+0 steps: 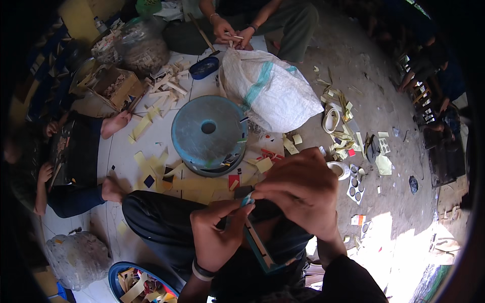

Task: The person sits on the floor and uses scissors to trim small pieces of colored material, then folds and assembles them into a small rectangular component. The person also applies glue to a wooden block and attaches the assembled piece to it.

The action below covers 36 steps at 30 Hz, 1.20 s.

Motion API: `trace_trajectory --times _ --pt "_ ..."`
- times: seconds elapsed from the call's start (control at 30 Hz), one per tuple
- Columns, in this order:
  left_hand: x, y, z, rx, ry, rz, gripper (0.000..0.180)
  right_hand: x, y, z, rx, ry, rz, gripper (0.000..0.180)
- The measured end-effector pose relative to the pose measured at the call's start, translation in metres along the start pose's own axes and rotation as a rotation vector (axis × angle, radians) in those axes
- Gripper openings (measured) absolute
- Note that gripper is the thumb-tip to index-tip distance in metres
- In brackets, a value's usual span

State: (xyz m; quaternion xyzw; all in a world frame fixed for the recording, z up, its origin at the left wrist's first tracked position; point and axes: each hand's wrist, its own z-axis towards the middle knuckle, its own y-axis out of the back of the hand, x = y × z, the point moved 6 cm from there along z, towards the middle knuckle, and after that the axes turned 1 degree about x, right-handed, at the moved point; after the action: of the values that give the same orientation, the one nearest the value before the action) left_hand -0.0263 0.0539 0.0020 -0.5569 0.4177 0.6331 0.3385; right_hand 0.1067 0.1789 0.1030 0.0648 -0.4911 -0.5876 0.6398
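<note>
My left hand (218, 237) grips a small teal-edged frame piece (260, 247) that slants down over my lap. My right hand (300, 189) pinches its upper end, where a small blue bit (246, 200) shows between the fingertips. Both hands meet above my crossed legs in dark trousers (161, 222). A light band sits on my left wrist (201, 272).
A round blue-grey drum (208, 132) stands ahead on the white mat, yellow paper scraps (151, 166) around it. A white sack (270, 88) lies beyond. Another person's hands (232, 35) work at the far side; a seated person's feet (115, 123) are at left. A blue basin of scraps (139, 285) sits bottom left.
</note>
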Motion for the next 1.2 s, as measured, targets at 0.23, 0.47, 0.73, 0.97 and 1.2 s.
trace_trajectory --times 0.23,0.47,0.73,0.97,1.2 --pt "0.01 0.007 -0.011 -0.091 0.098 -0.271 0.016 -0.026 -0.003 -0.005 -0.047 -0.213 0.251 0.028" --pt "-0.002 0.003 -0.01 -0.075 0.017 -0.106 0.019 -0.036 -0.071 -0.034 0.178 -0.382 0.769 0.014" --pt "-0.037 0.009 -0.018 -0.106 -0.444 0.541 0.032 -0.015 -0.038 -0.029 0.166 0.181 0.478 0.022" --pt "-0.058 0.009 -0.022 -0.14 -0.54 0.717 0.041 0.021 -0.019 -0.032 0.08 0.422 -0.059 0.024" --pt "-0.075 0.006 -0.028 -0.017 -0.466 0.77 0.044 0.036 -0.016 -0.027 0.199 0.541 -0.156 0.033"
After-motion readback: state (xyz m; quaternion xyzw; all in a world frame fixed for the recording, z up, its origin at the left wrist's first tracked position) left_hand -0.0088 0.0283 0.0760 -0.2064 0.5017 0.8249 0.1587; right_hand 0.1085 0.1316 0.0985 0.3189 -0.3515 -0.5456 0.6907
